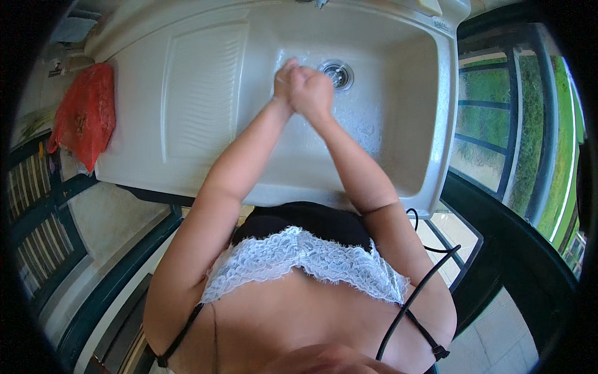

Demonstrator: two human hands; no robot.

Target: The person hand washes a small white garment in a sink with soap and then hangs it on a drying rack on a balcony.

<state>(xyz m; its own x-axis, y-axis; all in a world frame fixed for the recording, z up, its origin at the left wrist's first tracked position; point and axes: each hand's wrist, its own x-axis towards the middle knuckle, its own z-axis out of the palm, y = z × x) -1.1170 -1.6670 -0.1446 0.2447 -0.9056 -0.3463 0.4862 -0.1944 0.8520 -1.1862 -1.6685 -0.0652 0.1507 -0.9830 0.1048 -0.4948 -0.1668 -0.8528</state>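
Observation:
My left hand [281, 84] and my right hand [314, 91] are pressed together over the left part of a white sink basin [402, 117]. The fingers of my right hand curl over my left hand, and both are slightly blurred. No object shows between them, though the palms are hidden. Just right of my hands is the round metal drain strainer [336, 75], with glints of water on it. Water drops and wet patches glisten on the basin floor. Part of a metal tap [320, 3] shows at the top edge.
A ribbed drainboard [203, 93] adjoins the basin on the left. A red plastic bag [86, 114] hangs at its far left edge. On the right are dark-framed window panes [486, 107]. A black cable [420, 285] runs past my right arm.

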